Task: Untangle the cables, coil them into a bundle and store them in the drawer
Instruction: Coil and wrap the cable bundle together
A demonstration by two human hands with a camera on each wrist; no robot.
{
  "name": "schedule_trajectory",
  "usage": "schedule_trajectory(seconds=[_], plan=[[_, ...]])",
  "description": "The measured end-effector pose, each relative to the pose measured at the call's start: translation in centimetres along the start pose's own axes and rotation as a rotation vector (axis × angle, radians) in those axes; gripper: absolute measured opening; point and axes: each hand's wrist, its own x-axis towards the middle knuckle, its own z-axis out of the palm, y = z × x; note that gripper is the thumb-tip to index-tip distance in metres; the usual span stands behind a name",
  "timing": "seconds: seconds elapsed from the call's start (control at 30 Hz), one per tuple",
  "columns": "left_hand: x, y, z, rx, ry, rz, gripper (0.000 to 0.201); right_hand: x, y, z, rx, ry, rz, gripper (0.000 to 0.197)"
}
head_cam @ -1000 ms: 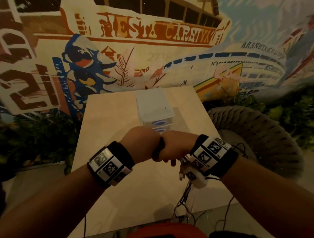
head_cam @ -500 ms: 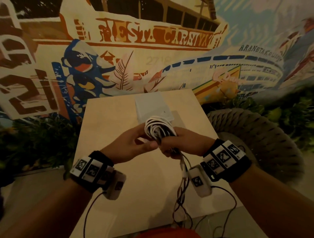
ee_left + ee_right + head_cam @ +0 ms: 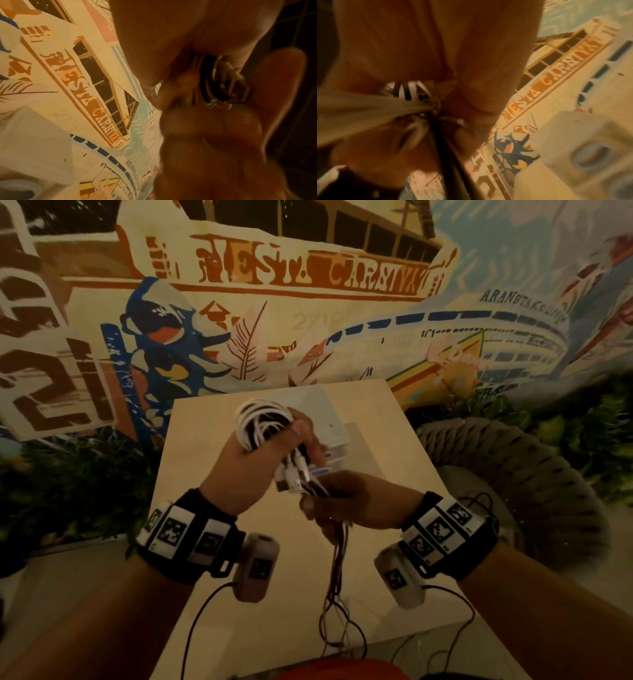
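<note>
Left hand [image 3: 253,460] gripping upright cable coil [image 3: 263,422], tails down

Two hands: left [image 3: 255,470], right [image 3: 356,505]. One cable bundle [image 3: 265,422], strand count unclear. One drawer unit [image 3: 334,433], far. One table [image 3: 205,446]. Two wristbands.

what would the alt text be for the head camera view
A left hand grips a coiled bundle of white and black cables above a pale wooden table, while the right hand holds the loose dark ends trailing down. A white plastic drawer unit stands behind, before a colourful mural.
</note>
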Motion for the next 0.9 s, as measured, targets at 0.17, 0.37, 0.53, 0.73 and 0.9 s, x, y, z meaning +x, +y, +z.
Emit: schedule_trajectory(seconds=[0.17, 0.37, 0.53, 0.73, 0.9], plan=[[-0.3, -0.5, -1.1, 0.182, -0.017, -0.004, 0.037, -0.6, 2.4, 0.1, 0.079, 0.045, 0.18, 0.036], [-1.1, -3.0, -1.2, 0.695, -0.104, -0.085, 0.011, 0.2, 3.3, -0.2, 0.048, 0.122, 0.284, 0.045], [-0.3, -2.9, -1.2, 1.095, -0.296, 0.128, 0.025, 0.6, 2.8, -0.8, 0.242, 0.15, 0.313, 0.034], [0.0, -2.0, -0.6, 1.282, -0.482, 0.094, 0.033, 1.1, 1.8, -1.4, 0.316, 0.132, 0.404, 0.023], [-0.5, -2.4, 0.3, 1.386, -0.452, 0.126, 0.028, 1.2, 1.3, -2.1, 0.371, 0.174, 0.41, 0.029]])
